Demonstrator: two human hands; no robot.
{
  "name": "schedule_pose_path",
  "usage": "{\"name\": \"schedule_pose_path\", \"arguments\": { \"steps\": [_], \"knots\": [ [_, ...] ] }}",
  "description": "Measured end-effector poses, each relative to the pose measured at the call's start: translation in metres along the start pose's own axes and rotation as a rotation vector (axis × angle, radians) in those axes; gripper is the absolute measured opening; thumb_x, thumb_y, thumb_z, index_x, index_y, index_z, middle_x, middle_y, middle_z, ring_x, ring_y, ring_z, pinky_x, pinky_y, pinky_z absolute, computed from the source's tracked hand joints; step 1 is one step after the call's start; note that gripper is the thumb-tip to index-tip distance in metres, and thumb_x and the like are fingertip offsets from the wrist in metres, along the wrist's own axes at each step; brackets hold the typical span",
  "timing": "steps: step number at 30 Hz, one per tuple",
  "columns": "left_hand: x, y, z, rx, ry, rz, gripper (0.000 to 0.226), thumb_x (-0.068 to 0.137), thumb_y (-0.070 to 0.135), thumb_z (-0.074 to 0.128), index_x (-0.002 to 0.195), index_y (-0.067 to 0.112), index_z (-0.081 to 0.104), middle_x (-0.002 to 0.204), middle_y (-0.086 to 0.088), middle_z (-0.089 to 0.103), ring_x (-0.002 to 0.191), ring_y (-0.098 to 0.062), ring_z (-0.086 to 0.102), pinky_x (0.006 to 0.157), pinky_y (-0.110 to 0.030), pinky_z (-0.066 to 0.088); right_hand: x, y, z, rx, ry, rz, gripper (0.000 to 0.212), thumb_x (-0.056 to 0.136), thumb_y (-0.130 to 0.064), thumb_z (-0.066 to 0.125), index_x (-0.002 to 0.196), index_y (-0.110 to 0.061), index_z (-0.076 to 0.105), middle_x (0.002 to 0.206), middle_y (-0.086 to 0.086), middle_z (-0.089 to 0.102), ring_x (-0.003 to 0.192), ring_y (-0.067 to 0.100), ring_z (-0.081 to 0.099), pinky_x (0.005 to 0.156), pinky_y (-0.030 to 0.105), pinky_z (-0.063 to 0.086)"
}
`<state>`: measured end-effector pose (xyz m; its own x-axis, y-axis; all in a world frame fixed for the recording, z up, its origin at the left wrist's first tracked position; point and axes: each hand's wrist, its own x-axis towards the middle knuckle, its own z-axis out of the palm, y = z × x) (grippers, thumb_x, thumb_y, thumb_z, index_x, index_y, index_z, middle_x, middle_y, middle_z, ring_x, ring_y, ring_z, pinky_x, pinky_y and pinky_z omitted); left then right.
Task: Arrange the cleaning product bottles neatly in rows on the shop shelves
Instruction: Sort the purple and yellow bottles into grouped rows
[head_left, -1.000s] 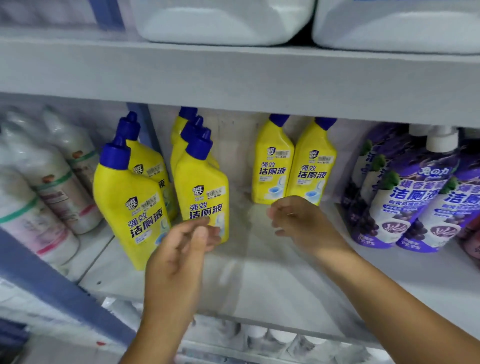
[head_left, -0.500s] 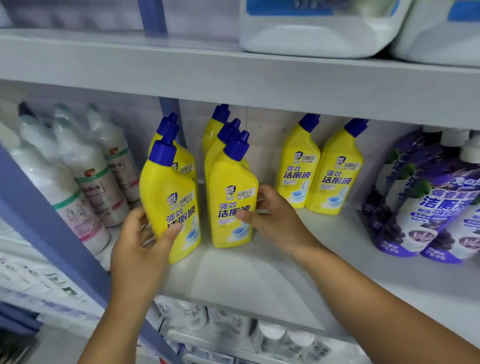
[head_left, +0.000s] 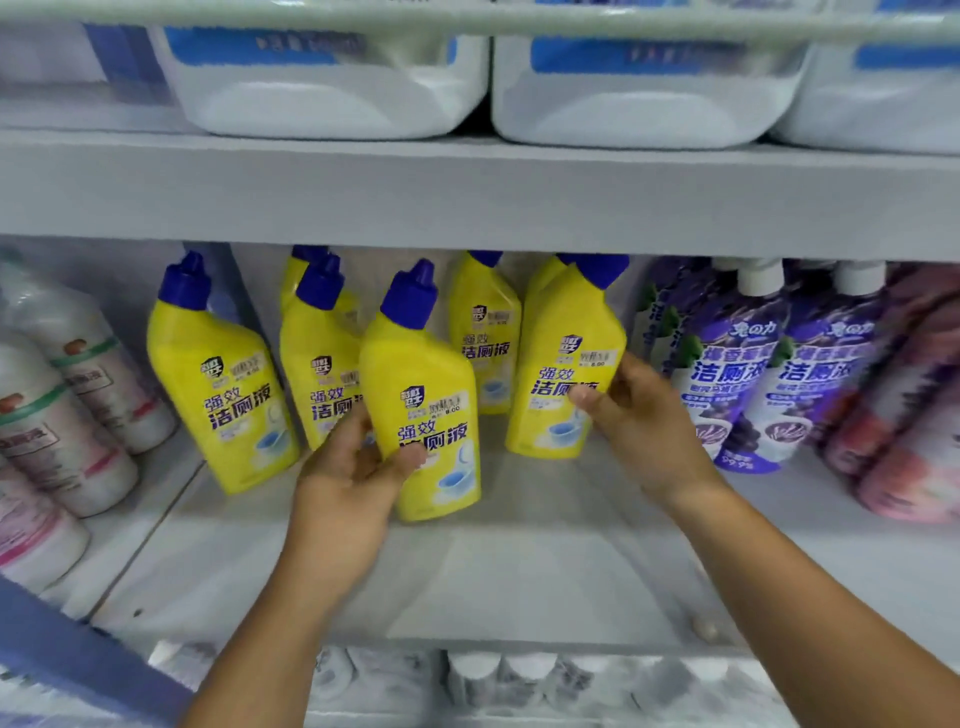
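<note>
The left hand (head_left: 358, 467) is gripping a yellow bottle (head_left: 423, 415) near centre; the right hand (head_left: 639, 410) is holding another bottle (head_left: 561, 374) at two o'clock. Front-row alignment is likely underway; next, both probably need setting level on the shelf (head_left: 519, 582).

Grey shop shelf (head_left: 545, 587), middle tier. On it: yellow toilet cleaner bottles (head_left: 218, 384) with blue caps, several rows deep, mid-left to centre. Purple toilet cleaner bottles (head_left: 737, 374) with white caps to the right, pink bottles (head_left: 914, 436) at far right. White bottles (head_left: 57, 431) with green bands on the left section. Upper shelf (head_left: 467, 192) carries white jugs (head_left: 332, 88).
</note>
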<state>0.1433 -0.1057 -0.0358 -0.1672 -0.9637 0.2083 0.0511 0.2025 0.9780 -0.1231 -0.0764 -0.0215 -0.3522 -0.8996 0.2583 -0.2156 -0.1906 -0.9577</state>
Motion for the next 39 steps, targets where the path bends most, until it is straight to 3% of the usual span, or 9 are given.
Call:
{"name": "schedule_pose_path", "arguments": {
  "steps": [5, 9, 14, 18, 22, 25, 28, 34, 39],
  "knots": [
    [0.040, -0.016, 0.041, 0.098, -0.074, 0.039, 0.032, 0.092, 0.004, 0.069, 0.116, 0.024, 0.065, 0.095, 0.025, 0.077, 0.091, 0.004, 0.072, 0.075, -0.011, 0.052, 0.008, 0.022, -0.011, -0.015, 0.085, -0.030, 0.026, 0.089, -0.010, 0.070, 0.115, -0.016, 0.068, 0.110, 0.005, 0.077, 0.104, 0.025, 0.073, 0.094, 0.055, 0.056],
    [0.061, -0.028, 0.050, 0.139, -0.069, 0.029, 0.026, 0.093, 0.011, 0.071, 0.115, 0.022, 0.066, 0.104, 0.014, 0.078, 0.099, -0.006, 0.073, 0.088, -0.030, 0.057, 0.012, 0.029, -0.007, -0.013, 0.087, -0.018, 0.028, 0.093, 0.001, 0.066, 0.113, -0.019, 0.067, 0.108, 0.002, 0.077, 0.103, 0.018, 0.073, 0.096, 0.049, 0.057],
    [0.075, -0.033, 0.052, 0.168, -0.090, 0.012, 0.029, 0.094, 0.017, 0.071, 0.122, 0.021, 0.065, 0.111, 0.009, 0.077, 0.103, -0.008, 0.073, 0.096, -0.040, 0.058, 0.021, 0.037, -0.007, 0.001, 0.073, -0.011, 0.027, 0.090, -0.012, 0.069, 0.114, -0.024, 0.068, 0.111, 0.003, 0.076, 0.106, 0.023, 0.072, 0.097, 0.053, 0.055],
    [0.078, -0.038, 0.049, 0.255, -0.078, 0.053, 0.038, 0.087, 0.034, 0.079, 0.122, 0.032, 0.065, 0.119, 0.005, 0.072, 0.108, -0.009, 0.070, 0.095, -0.037, 0.058, 0.023, 0.042, -0.006, 0.002, 0.116, -0.012, 0.038, 0.092, -0.005, 0.070, 0.125, -0.019, 0.059, 0.109, -0.002, 0.075, 0.102, 0.016, 0.073, 0.090, 0.038, 0.060],
    [0.076, -0.042, 0.054, 0.231, 0.013, 0.078, 0.042, 0.085, 0.020, 0.082, 0.122, 0.017, 0.063, 0.111, 0.007, 0.074, 0.098, -0.003, 0.071, 0.086, -0.028, 0.059, 0.023, 0.044, -0.002, -0.066, 0.164, -0.040, 0.032, 0.089, -0.013, 0.075, 0.118, -0.022, 0.064, 0.108, -0.003, 0.075, 0.101, 0.013, 0.072, 0.087, 0.034, 0.059],
    [0.081, -0.040, 0.054, 0.230, -0.039, 0.069, 0.036, 0.088, 0.020, 0.079, 0.122, 0.018, 0.066, 0.112, 0.005, 0.076, 0.100, -0.008, 0.073, 0.092, -0.037, 0.060, 0.026, 0.044, 0.002, -0.092, 0.180, -0.063, 0.030, 0.088, -0.015, 0.075, 0.115, -0.027, 0.067, 0.111, 0.001, 0.073, 0.101, 0.016, 0.071, 0.090, 0.039, 0.059],
    [0.084, -0.043, 0.054, 0.292, -0.028, 0.091, 0.044, 0.083, 0.046, 0.074, 0.123, 0.030, 0.067, 0.118, 0.001, 0.073, 0.106, -0.013, 0.071, 0.097, -0.046, 0.056, 0.028, 0.045, 0.004, -0.112, 0.201, -0.058, 0.029, 0.089, -0.012, 0.075, 0.116, -0.022, 0.068, 0.108, 0.000, 0.074, 0.099, 0.014, 0.071, 0.089, 0.034, 0.059],
    [0.090, -0.050, 0.059, 0.368, 0.049, 0.098, 0.054, 0.077, 0.059, 0.068, 0.124, 0.033, 0.067, 0.113, 0.000, 0.070, 0.101, -0.013, 0.069, 0.094, -0.042, 0.055, 0.032, 0.048, 0.004, -0.181, 0.204, -0.080, 0.039, 0.087, -0.009, 0.077, 0.123, -0.015, 0.066, 0.108, 0.001, 0.073, 0.096, 0.011, 0.069, 0.077, 0.011, 0.052],
    [0.096, -0.052, 0.059, 0.333, 0.027, 0.078, 0.054, 0.075, 0.062, 0.067, 0.126, 0.044, 0.061, 0.119, 0.000, 0.071, 0.105, -0.014, 0.070, 0.097, -0.044, 0.055, 0.033, 0.049, 0.004, -0.203, 0.189, -0.093, 0.038, 0.088, -0.007, 0.074, 0.124, -0.014, 0.066, 0.110, 0.004, 0.072, 0.092, 0.005, 0.067, 0.076, 0.007, 0.048]
  ]
}}
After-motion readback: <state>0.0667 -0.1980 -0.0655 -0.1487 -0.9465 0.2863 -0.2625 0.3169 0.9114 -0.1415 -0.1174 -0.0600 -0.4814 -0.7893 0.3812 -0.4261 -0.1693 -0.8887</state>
